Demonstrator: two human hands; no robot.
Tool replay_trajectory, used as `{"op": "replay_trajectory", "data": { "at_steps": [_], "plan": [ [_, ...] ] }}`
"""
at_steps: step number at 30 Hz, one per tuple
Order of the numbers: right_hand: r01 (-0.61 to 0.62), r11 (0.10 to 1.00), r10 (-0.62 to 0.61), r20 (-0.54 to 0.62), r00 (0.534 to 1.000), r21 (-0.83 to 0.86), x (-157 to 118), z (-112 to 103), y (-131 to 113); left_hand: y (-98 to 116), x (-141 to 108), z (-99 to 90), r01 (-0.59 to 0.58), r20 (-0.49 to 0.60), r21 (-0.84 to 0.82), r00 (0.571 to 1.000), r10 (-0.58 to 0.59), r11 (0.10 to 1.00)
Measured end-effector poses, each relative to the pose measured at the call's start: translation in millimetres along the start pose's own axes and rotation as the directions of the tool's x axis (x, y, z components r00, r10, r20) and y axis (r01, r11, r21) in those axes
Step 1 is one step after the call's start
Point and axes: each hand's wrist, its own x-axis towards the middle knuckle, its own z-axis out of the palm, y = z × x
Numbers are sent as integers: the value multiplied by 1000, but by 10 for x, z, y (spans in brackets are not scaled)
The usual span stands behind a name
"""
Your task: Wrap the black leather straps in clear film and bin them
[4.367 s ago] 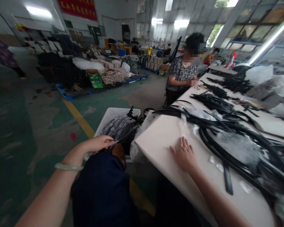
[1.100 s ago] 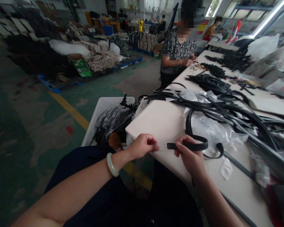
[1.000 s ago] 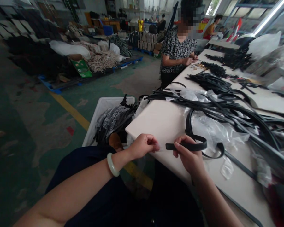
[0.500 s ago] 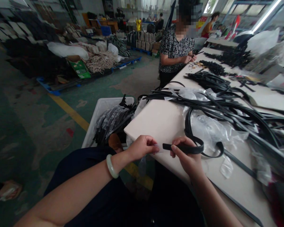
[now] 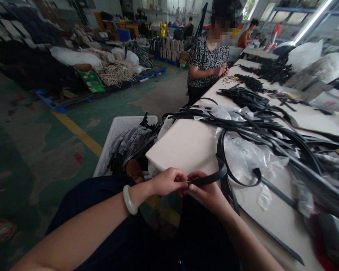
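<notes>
My right hand (image 5: 206,192) is closed on a black strap (image 5: 210,177) close to its end, with the thumb along the near side. From there the strap bends up and back over the table edge. The fingertips of my left hand (image 5: 171,180), which has a pale bangle (image 5: 129,199) on its wrist, are pinched together against the strap's end, touching my right fingers. What sits in that pinch is too small and hidden to make out. Both hands are above my lap at the corner of the pale table (image 5: 183,145).
Long black straps (image 5: 260,131) and clear plastic wrapping (image 5: 243,150) cover the table to the right. A white bin (image 5: 109,141) of bundled strips stands left of the table corner. A co-worker (image 5: 207,62) stands farther along the table. Loaded pallets (image 5: 49,101) lie behind on the left.
My right hand has moved left with the strap, and the gap between my hands has closed. My left fingertips now meet the strap's end. The view has shifted slightly.
</notes>
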Motion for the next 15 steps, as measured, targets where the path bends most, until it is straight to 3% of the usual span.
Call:
{"op": "replay_trajectory", "data": {
  "at_steps": [2,4,6,8,11,15],
  "plan": [
    [148,906,-160,3,987,-396,-79,-183,167,33,-16,-45,13,-101,16,995,-11,1000],
    [206,646,-256,46,966,-735,-127,-483,355,110,-46,-146,-3,-213,-11,977,1,1000],
    [164,406,-259,60,964,-899,-111,-863,541,241,-109,-288,-39,-242,-75,970,20,996],
    [85,264,-237,21,971,-961,-13,-1277,721,412,-212,-431,-89,-178,-99,981,71,991],
    [-3,176,-187,-36,982,-984,249,-1878,989,653,-417,-556,-170,-27,-59,985,168,984],
    [-131,181,-65,-145,987,-975,558,-2519,1284,791,-724,-550,-253,138,-37,957,256,967]
  ]
}}
